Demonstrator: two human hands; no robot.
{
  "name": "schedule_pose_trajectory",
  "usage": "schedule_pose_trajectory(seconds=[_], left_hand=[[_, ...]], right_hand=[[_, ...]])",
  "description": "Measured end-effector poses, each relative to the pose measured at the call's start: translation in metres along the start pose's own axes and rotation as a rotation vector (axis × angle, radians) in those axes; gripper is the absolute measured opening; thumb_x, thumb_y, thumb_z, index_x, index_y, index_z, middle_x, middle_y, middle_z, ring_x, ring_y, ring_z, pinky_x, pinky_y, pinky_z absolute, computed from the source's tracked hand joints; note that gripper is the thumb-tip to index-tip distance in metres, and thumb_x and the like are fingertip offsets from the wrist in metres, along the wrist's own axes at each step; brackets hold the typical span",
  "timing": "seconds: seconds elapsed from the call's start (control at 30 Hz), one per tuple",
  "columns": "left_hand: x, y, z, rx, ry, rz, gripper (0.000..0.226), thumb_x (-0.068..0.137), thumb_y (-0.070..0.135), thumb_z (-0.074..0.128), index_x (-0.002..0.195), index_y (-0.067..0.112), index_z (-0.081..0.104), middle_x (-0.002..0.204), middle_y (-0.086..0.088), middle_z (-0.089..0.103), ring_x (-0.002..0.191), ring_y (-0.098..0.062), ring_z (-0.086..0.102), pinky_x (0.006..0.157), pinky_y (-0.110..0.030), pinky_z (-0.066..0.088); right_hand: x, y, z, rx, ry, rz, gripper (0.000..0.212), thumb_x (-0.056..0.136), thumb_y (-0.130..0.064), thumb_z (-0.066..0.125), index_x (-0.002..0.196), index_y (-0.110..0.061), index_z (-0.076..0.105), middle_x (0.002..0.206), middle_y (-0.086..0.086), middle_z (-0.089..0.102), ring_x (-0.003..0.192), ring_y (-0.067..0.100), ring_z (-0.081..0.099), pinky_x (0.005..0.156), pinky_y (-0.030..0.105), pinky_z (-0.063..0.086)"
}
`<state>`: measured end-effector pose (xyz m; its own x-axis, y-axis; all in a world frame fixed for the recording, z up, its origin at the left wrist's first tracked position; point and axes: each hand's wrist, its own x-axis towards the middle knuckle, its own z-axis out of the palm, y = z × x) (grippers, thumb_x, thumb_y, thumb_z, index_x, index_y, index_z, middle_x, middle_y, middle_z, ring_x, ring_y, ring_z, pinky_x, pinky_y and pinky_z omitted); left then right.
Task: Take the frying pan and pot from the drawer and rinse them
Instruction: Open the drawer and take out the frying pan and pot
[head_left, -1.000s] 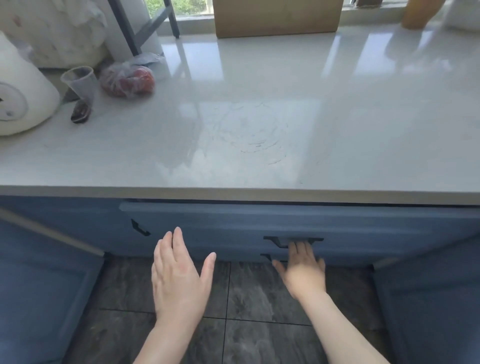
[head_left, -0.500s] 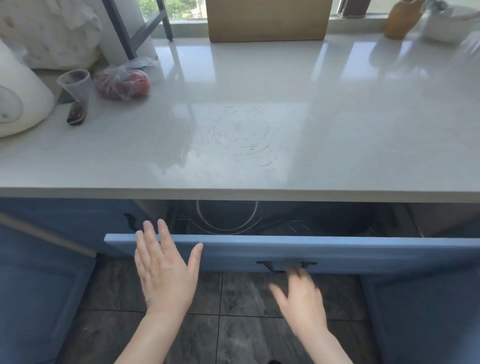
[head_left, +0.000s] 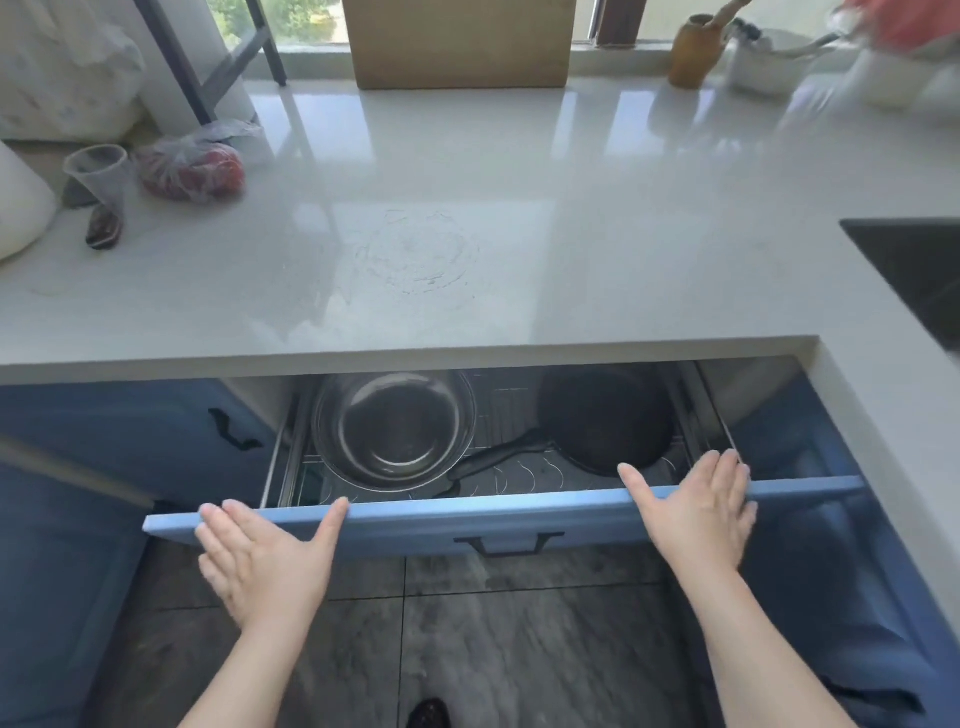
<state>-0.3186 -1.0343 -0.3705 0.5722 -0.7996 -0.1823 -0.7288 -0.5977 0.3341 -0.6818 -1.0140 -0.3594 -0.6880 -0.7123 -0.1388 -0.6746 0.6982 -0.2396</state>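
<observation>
The blue drawer (head_left: 498, 519) under the counter stands pulled out. In its wire rack a shiny steel pot (head_left: 392, 428) lies on the left. A black frying pan (head_left: 605, 418) lies on the right, its handle pointing left toward the pot. My left hand (head_left: 265, 561) is flat with straight fingers in front of the left part of the drawer front. My right hand (head_left: 696, 512) is flat too, its fingertips over the drawer's top edge near the pan. Neither hand holds anything.
A pale countertop (head_left: 519, 208) overhangs the back of the drawer. A dark sink (head_left: 914, 265) sits at the right edge. A plastic cup (head_left: 98, 171), a bag of tomatoes (head_left: 192, 169), a cardboard box (head_left: 462, 41) and a utensil jar (head_left: 693, 49) stand on the counter.
The drawer has slid out from closed to open, showing the pot and pan. My right hand left the handle and moved up to the drawer's right top edge.
</observation>
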Motion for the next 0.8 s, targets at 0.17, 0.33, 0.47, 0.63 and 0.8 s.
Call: schedule_pose_trajectory(seconds=[0.17, 0.33, 0.47, 0.63, 0.8], left_hand=[[-0.012, -0.003, -0.002, 0.018, -0.01, -0.049, 0.13, 0.069, 0.084, 0.048, 0.153, -0.004, 0.004, 0.162, -0.019, -0.001, 0.15, -0.03, -0.001, 0.12, -0.046, 0.005], [-0.028, -0.022, -0.005, 0.048, -0.007, -0.035, 0.131, 0.068, 0.085, 0.049, 0.152, -0.006, 0.007, 0.161, -0.022, 0.004, 0.149, -0.033, 0.003, 0.12, -0.048, 0.01], [-0.048, -0.036, -0.01, 0.066, -0.001, -0.039, 0.13, 0.065, 0.082, 0.052, 0.15, -0.008, 0.012, 0.16, -0.023, 0.008, 0.148, -0.033, 0.006, 0.119, -0.049, 0.014], [-0.067, -0.05, -0.015, 0.085, -0.002, -0.043, 0.127, 0.064, 0.08, 0.055, 0.148, -0.008, 0.018, 0.158, -0.024, 0.012, 0.146, -0.035, 0.01, 0.118, -0.05, 0.016], [-0.074, -0.06, -0.016, 0.105, -0.019, -0.051, 0.127, 0.066, 0.082, 0.056, 0.147, -0.007, 0.019, 0.158, -0.023, 0.013, 0.147, -0.034, 0.01, 0.117, -0.051, 0.017]], right_hand=[[-0.015, 0.012, 0.0, -0.066, -0.04, 0.02, 0.115, 0.079, -0.083, 0.038, 0.153, 0.001, 0.013, 0.164, 0.014, 0.006, 0.151, 0.027, 0.001, 0.119, 0.05, 0.014], [-0.034, 0.029, 0.002, -0.065, -0.049, 0.022, 0.117, 0.078, -0.084, 0.036, 0.154, 0.0, 0.009, 0.164, 0.014, 0.003, 0.151, 0.028, -0.001, 0.12, 0.049, 0.013], [-0.054, 0.045, 0.001, -0.08, -0.049, 0.017, 0.117, 0.078, -0.084, 0.035, 0.155, 0.0, 0.007, 0.164, 0.015, 0.002, 0.151, 0.028, -0.001, 0.12, 0.048, 0.014], [-0.074, 0.059, 0.0, -0.097, -0.054, 0.017, 0.117, 0.078, -0.084, 0.034, 0.154, 0.001, 0.008, 0.163, 0.015, 0.003, 0.151, 0.029, 0.0, 0.12, 0.048, 0.015], [-0.084, 0.068, 0.0, -0.101, -0.047, 0.013, 0.116, 0.078, -0.084, 0.034, 0.154, 0.0, 0.011, 0.163, 0.015, 0.005, 0.151, 0.029, 0.001, 0.12, 0.047, 0.016]])
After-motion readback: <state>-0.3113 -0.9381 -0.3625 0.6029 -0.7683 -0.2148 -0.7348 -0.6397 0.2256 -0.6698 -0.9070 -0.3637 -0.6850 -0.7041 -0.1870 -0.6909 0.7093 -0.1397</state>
